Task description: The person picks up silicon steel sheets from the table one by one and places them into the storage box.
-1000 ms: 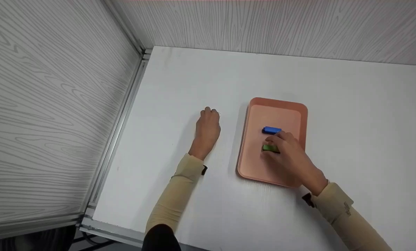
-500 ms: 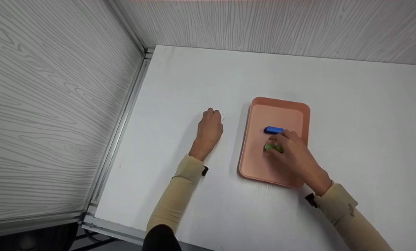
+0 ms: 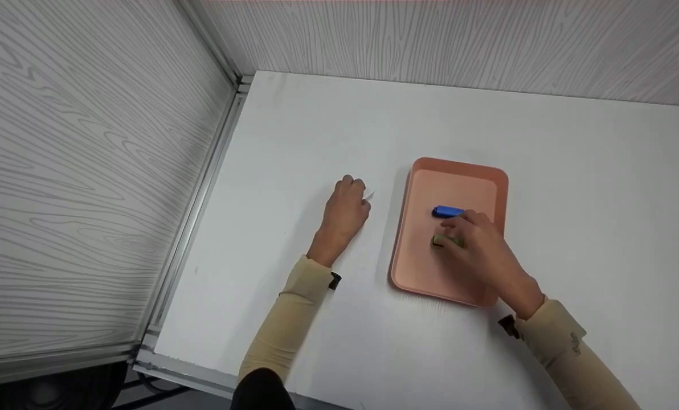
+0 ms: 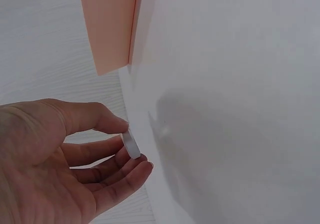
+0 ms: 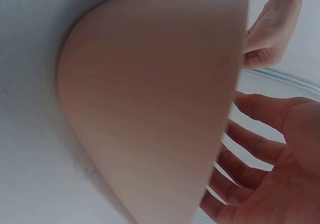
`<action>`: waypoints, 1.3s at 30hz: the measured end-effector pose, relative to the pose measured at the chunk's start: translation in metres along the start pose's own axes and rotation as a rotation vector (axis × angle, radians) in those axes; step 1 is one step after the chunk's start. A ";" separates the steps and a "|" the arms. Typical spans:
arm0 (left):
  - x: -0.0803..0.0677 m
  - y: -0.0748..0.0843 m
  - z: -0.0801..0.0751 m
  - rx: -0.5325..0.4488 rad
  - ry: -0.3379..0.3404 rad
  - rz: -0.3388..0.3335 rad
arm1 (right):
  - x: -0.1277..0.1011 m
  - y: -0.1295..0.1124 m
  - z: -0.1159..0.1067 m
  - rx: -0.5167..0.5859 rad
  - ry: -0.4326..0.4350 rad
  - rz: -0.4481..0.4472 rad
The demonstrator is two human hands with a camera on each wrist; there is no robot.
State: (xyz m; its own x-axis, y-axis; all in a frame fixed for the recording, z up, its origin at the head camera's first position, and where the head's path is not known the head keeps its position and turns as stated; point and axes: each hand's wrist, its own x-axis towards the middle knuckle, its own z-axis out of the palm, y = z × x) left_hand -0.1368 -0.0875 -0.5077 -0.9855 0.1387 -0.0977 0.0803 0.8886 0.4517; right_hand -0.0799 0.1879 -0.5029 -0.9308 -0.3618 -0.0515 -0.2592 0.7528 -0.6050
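On white table | right hand (image 3: 479, 245) fingers curl round small green block (image 3: 443, 241) inside pink plastic tray (image 3: 425, 279), beside blue block (image 3: 446, 212) | left hand (image 3: 346, 213) pinches small white disc (image 4: 131, 145), parked aside.

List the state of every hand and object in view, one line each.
Left hand: on the table, pinching a small white piece.
Right hand: over the tray, fingers on the green block.
Green block: lying in the tray.
Blue block: lying in the tray, untouched.
Pink tray: flat on the white table.
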 end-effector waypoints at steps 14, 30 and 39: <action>-0.008 0.011 -0.008 -0.084 0.009 0.003 | 0.000 0.002 -0.003 -0.005 0.006 -0.003; -0.025 0.044 -0.006 -0.087 -0.032 0.122 | -0.002 0.002 -0.009 0.010 0.012 0.056; -0.029 0.058 -0.001 -0.125 -0.098 0.172 | 0.000 0.003 -0.010 0.010 0.007 0.060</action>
State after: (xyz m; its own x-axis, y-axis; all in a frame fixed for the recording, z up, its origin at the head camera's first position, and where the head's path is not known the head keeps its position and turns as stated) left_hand -0.1034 -0.0409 -0.4776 -0.9394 0.3301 -0.0925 0.2204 0.7882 0.5745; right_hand -0.0831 0.1961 -0.4965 -0.9464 -0.3123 -0.0827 -0.2001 0.7678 -0.6086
